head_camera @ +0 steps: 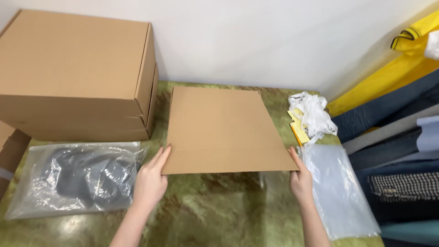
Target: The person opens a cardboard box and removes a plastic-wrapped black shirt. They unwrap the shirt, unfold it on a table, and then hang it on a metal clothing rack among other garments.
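Note:
A flat brown cardboard sheet [223, 130] lies on the green marbled table [215, 215], reaching from mid-table to the back wall. My left hand [150, 180] grips its near left corner, with the fingers along the edge. At the near right corner my right hand [301, 179] holds the sheet in the same way. The near edge looks slightly lifted off the table.
Two stacked closed cardboard boxes [75, 75] stand at the back left. A clear plastic bag with a dark garment [77, 178] lies at the left. An empty clear bag [340, 190] lies at the right, behind it white strips and yellow tags [311, 116]. Folded fabrics [398, 137] pile up at the right edge.

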